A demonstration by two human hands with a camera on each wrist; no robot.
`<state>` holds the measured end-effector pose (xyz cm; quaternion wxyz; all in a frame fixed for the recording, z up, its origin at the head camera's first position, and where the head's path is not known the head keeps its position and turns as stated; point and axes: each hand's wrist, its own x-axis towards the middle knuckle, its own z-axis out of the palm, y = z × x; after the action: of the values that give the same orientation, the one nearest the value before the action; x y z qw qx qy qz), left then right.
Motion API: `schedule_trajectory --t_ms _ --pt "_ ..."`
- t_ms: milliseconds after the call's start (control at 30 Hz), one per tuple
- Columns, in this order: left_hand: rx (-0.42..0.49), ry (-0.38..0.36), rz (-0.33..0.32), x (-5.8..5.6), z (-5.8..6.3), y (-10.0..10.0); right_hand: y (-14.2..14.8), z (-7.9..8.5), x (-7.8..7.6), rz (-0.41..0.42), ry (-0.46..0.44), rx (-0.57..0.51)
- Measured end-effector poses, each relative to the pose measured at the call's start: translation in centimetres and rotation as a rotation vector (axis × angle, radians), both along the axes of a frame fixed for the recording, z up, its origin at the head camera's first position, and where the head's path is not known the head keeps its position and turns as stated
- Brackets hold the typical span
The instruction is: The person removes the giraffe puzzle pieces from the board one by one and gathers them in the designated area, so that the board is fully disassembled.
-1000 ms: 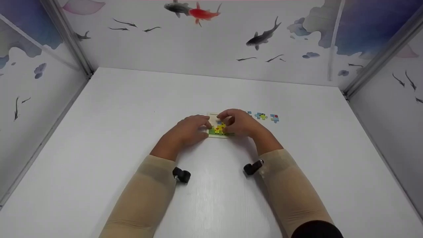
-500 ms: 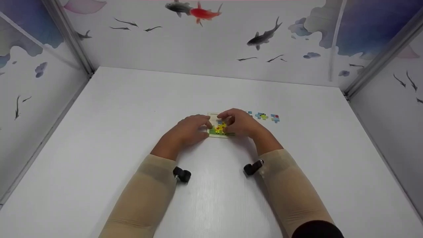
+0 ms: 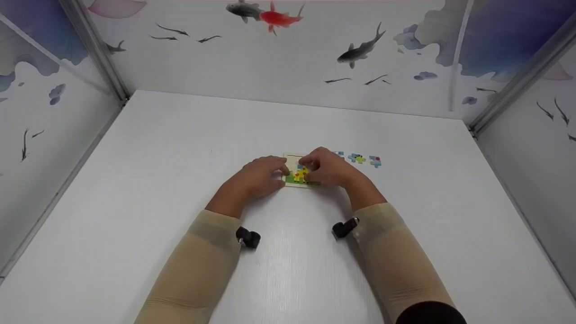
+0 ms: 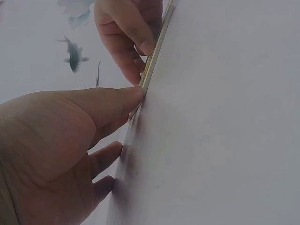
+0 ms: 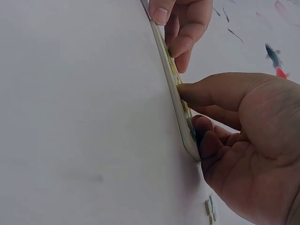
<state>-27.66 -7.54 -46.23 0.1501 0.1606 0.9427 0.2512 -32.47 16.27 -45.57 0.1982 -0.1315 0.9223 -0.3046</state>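
Note:
A small puzzle board [image 3: 292, 158] with a pale wooden frame lies flat on the white table; yellow and green puzzle pieces [image 3: 297, 176] fill its lower part, and bare wood shows at its upper left. My left hand [image 3: 263, 177] holds the board's left side, thumb at the near corner and fingers along the edge. Over its right half bends my right hand [image 3: 330, 168], its index finger and thumb on either side of a yellow-and-blue puzzle piece [image 3: 303, 170] at the board's surface. That hand covers the right part of the board. In the right wrist view, the right thumb [image 5: 206, 92] touches the picture side.
Loose puzzle pieces lie right of the board: a blue one [image 3: 340, 154] partly behind my right hand, a blue-and-yellow one [image 3: 357, 158] and a blue one with red [image 3: 375, 161]. White panels printed with fish [image 3: 360, 51] enclose the table's back and sides.
My right index fingertip has drawn slightly toward the thumb, down and to the right over the board. The left hand and the loose pieces stay in place.

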Motion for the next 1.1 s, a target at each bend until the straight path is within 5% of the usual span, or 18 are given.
schedule_trajectory --t_ms 1100 --pt "0.012 0.014 -0.034 -0.23 -0.14 -0.23 0.07 -0.26 -0.25 -0.019 -0.035 -0.027"
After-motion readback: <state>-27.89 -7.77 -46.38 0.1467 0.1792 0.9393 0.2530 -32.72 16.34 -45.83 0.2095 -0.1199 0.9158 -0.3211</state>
